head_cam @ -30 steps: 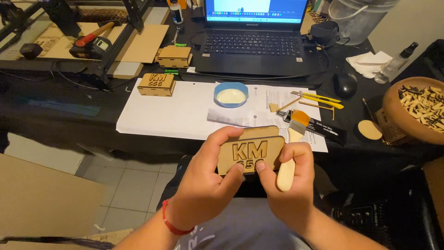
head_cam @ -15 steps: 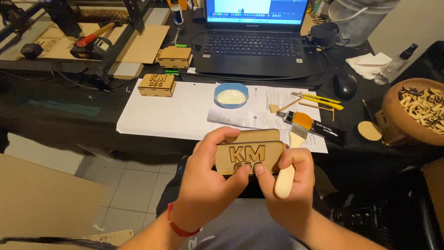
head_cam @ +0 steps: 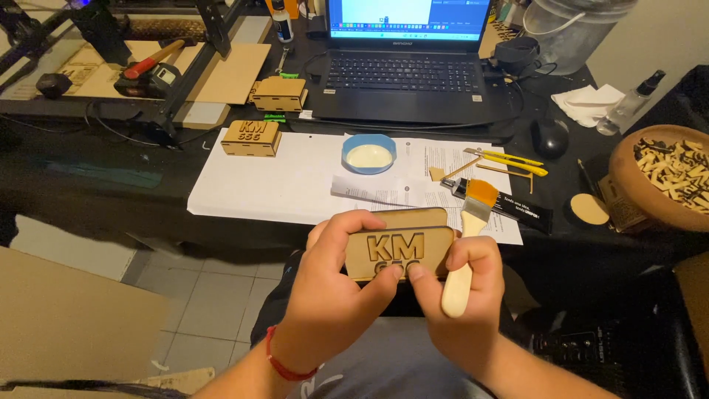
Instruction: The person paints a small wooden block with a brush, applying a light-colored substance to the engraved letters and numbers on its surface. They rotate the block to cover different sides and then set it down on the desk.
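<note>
We see left hand & right hand gripping one wooden plaque; right also clutches one brush, bristles at 12 o'clock.

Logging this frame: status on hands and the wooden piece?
Left hand grips wooden plaque, thumb on its lower edge. Right hand holds paintbrush, thumb pressing the plaque. Nothing between hands and plaque; blue glue bowl sits apart on paper.

Both forearms are bare, with no sleeves showing. The left hand has a thin red cord bracelet around its wrist. The right hand wears nothing. A grey garment with white print covers the lap.
</note>
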